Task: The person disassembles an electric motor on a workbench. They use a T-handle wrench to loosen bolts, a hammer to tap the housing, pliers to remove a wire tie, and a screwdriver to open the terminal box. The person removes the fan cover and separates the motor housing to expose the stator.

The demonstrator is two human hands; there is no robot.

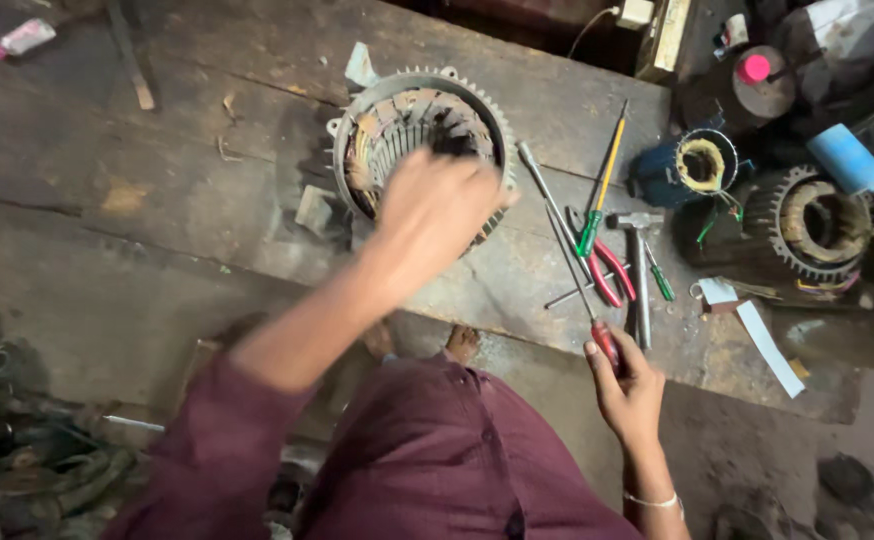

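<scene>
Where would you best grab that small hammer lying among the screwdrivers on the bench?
Probably by the shaft of the hammer, near its lower end, coming from the bench's near edge. The shaft runs toward that edge with its head at the far end, and the red-handled pliers crowd its left side, so the right side looks freer.

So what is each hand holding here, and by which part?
The right hand grips a long screwdriver by its red handle. The left hand, blurred, is over the motor stator; any hold cannot be told.
</scene>
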